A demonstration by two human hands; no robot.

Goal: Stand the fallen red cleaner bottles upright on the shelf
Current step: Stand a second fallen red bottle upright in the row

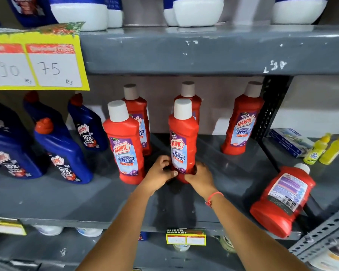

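Fingers: left hand (160, 170) and right hand (199, 176) both curl round the base of one upright red plastic cleaner bottle with white cap (182, 139); fingertips pressed on its lower sides, thumbs on the front label.
Shelf: grey metal shelf board (67, 196), chipped paint, bare in front of the hands.
Fallen bottle: red plastic cleaner bottle lying on its side, back label up (282, 198), at the right front edge, cap pointing back and right, base close to the lip. Well apart from both hands.
Standing bottles: four more red cleaner bottles upright, nearest one (123, 145) just left of the held bottle.
Neighbours: dark blue angled-neck cleaner bottles (61, 153) at left.
Handling guess: looks full, so fairly heavy; stiff moulded plastic, glossy and likely a bit slick; tall and narrow, tips easily.
Where to grip: mid-body across the flat sides, second hand steadying the base while tipping up.
Risk: may roll off the edge.
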